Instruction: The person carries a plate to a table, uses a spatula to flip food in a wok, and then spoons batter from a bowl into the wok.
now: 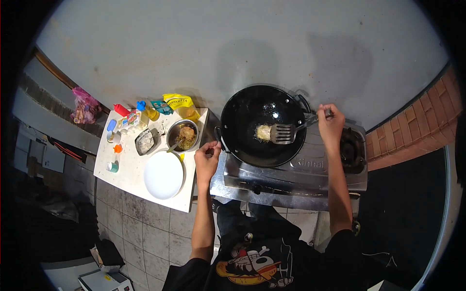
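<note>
A black wok (242,150) sits on the left burner of a steel gas stove (310,169). Inside it, a pale battered piece of food (264,132) lies in bubbling oil. My right hand (331,123) is closed round the handle of a slotted metal spatula (283,134), whose blade is in the wok against the food's right side. At the wok's left side, my left hand (208,157) has its fingers curled in at the loop handle (222,139); the fingertips appear to grip it.
The white table (131,167) on the left carries a white plate (163,175), a steel bowl of battered food (183,135), a container of white flour (146,142), a yellow pouch (182,105) and several bottles. A second burner (352,150) is at the right. A grey wall (272,48) stands behind.
</note>
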Motion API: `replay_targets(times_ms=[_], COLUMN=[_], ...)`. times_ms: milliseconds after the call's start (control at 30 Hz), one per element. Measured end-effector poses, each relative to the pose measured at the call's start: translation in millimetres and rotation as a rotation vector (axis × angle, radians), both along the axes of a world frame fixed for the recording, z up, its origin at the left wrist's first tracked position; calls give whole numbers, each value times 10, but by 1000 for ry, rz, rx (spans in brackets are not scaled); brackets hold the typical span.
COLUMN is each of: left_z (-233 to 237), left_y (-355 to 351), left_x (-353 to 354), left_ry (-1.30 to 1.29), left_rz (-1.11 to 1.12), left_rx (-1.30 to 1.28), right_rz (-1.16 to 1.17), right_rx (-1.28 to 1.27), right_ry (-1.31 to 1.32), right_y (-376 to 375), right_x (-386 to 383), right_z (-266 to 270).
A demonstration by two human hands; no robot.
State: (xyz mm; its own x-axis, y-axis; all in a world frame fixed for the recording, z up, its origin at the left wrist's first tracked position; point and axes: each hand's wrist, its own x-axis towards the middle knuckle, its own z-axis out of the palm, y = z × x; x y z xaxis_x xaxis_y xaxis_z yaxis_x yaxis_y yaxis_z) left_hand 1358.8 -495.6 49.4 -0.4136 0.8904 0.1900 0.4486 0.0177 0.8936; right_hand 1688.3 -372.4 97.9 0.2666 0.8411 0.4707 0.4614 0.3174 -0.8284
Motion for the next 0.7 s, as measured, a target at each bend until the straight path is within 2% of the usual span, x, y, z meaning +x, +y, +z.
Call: replay_targets(times_ms=[100,167,300,367,700], left_z=[17,33,17,12,17], left_y=[-38,-50,-33,-16,5], left_x=[-34,-34,-29,-18,-15], left_ry=[-2,-62,-65,-77,-44], left_rz=[-20,-36,-55,-52,-28], left_rx=[0,0,-7,-6,-12], right_rz=[80,176,271,299,502], right_rx=[-41,-199,-251,-359,-394], right_ry=[98,284,280,276,288], right_y=[-74,-211,-333,-415,-673], right_x=[50,36,76,29,-406], right_z=[-4,163,209,275,210])
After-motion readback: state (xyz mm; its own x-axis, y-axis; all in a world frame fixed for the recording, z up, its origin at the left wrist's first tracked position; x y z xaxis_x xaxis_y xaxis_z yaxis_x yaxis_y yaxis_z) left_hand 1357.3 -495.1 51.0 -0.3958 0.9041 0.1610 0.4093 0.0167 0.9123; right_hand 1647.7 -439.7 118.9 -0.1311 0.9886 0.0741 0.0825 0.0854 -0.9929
